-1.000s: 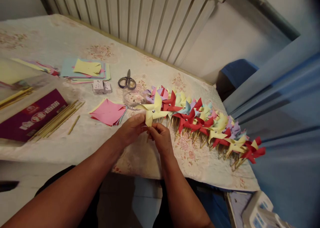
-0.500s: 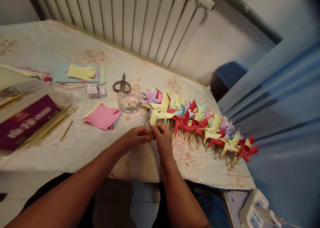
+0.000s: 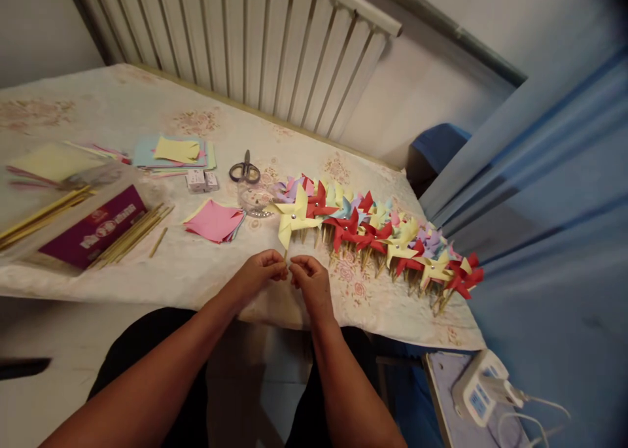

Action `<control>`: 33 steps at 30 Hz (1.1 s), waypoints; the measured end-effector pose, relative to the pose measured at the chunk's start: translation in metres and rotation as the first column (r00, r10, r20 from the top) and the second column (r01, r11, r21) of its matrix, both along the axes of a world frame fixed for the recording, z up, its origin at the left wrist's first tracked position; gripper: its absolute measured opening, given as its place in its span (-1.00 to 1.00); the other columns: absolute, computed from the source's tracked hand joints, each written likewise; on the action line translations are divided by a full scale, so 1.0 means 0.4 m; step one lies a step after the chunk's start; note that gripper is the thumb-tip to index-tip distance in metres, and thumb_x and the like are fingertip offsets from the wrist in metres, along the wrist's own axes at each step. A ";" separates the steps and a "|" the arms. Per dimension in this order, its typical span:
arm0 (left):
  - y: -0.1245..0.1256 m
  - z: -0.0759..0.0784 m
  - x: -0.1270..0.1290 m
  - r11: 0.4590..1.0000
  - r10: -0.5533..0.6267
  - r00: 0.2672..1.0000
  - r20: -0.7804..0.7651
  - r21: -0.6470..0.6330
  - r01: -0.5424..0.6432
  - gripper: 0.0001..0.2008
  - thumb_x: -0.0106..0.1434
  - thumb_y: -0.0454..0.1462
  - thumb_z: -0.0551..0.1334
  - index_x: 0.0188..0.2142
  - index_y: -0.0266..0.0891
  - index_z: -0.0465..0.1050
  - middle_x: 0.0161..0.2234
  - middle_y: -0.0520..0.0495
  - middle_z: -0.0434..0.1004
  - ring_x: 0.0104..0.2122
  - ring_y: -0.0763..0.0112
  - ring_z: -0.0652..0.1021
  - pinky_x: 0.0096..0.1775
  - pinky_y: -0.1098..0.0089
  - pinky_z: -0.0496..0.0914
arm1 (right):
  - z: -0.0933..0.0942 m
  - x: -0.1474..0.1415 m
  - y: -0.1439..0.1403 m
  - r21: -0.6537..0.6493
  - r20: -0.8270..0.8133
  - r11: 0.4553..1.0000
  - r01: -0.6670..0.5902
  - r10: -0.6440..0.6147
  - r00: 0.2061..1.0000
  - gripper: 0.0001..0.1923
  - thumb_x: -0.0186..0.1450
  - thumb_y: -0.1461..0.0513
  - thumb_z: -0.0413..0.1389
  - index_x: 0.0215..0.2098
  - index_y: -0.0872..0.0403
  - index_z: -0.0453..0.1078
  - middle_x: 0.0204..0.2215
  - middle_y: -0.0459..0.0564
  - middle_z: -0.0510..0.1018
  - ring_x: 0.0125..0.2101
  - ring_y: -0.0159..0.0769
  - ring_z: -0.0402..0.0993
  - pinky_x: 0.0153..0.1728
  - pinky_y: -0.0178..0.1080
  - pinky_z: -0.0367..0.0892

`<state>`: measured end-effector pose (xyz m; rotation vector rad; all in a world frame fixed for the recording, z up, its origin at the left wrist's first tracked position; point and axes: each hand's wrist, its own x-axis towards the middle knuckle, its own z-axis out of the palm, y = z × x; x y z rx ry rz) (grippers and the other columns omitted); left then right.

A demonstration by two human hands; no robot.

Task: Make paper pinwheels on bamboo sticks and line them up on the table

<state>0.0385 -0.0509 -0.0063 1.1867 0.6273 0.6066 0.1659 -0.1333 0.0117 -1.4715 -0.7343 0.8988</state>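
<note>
Pale yellow pinwheel (image 3: 293,216) stands in front of the person, above the near part of the table. Long axis: its thin stick (image 3: 286,254) runs from the fingers up and away, towards the radiator side, top leaning slightly right. Face of the blades turned up towards the wearer, pin at centre; one blade points away, one down along the stick, the others out to left and right.

Left hand (image 3: 267,268): fingers curled in, thumb and forefinger closed on the lower stick. Right hand (image 3: 310,279): just beside it, fingers bent, thumb and fingertips drawn close together; cannot tell whether they grip the stick's end.

Surface: pale floral tablecloth (image 3: 186,278), blossoms in faded pink. To the right, a crowded group of finished pinwheels (image 3: 373,237) in red, yellow, lilac and blue, sticks towards the near edge. Just beyond the held one, a clear round dish (image 3: 258,206) with small shiny pieces; scissors (image 3: 246,160) behind it, blades pointing away. Left: pink-topped paper squares (image 3: 214,221), two small boxes (image 3: 202,181), a bundle of sticks (image 3: 132,235) lying slantwise by a purple-labelled container.

Room: white ribbed radiator (image 3: 235,36) along the far edge; blue curtain (image 3: 549,239) at right; white power strip (image 3: 483,396) low in the right corner, cables attached.
</note>
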 end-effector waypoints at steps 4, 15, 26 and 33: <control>-0.058 0.017 -0.033 0.998 0.048 0.998 -0.029 -0.031 -0.049 -0.74 0.06 -0.12 0.37 -0.47 -0.24 0.41 -0.52 0.02 0.49 -0.50 0.43 0.43 -0.35 0.41 0.30 | -0.043 -0.012 -0.061 -0.079 -0.004 0.997 0.007 -0.007 1.000 -0.85 0.03 0.16 0.20 -0.46 0.08 0.46 -0.63 -0.19 0.47 -0.65 -0.46 0.26 -0.60 -0.37 0.21; -0.239 0.127 -0.066 0.991 0.104 0.994 0.021 -0.092 -0.101 -0.71 0.00 -0.16 0.41 -0.45 -0.27 0.38 -0.52 0.06 0.46 -0.54 0.53 0.41 -0.42 0.48 0.26 | 0.041 -0.089 -0.196 0.065 -0.045 0.997 -0.052 0.055 0.997 -0.74 0.15 0.05 0.18 -0.37 0.08 0.45 -0.67 -0.22 0.40 -0.66 -0.46 0.22 -0.61 -0.38 0.15; -0.337 0.213 -0.070 0.992 0.068 0.996 0.064 -0.113 -0.060 -0.71 -0.08 -0.21 0.42 -0.44 -0.29 0.39 -0.56 0.08 0.46 -0.55 0.54 0.46 -0.40 0.48 0.30 | 0.099 -0.116 -0.285 0.146 -0.041 0.987 0.068 -0.062 0.997 -0.71 0.16 0.05 0.18 -0.31 0.10 0.48 -0.65 -0.23 0.38 -0.66 -0.47 0.21 -0.62 -0.39 0.14; -0.385 0.254 -0.072 0.991 0.068 0.994 0.080 -0.122 -0.058 -0.71 -0.11 -0.22 0.43 -0.46 -0.29 0.38 -0.57 0.07 0.45 -0.54 0.54 0.44 -0.41 0.48 0.29 | 0.149 -0.128 -0.329 0.180 -0.008 0.980 0.086 -0.085 0.996 -0.76 0.18 0.08 0.16 -0.35 0.10 0.47 -0.64 -0.21 0.38 -0.64 -0.47 0.21 -0.61 -0.38 0.13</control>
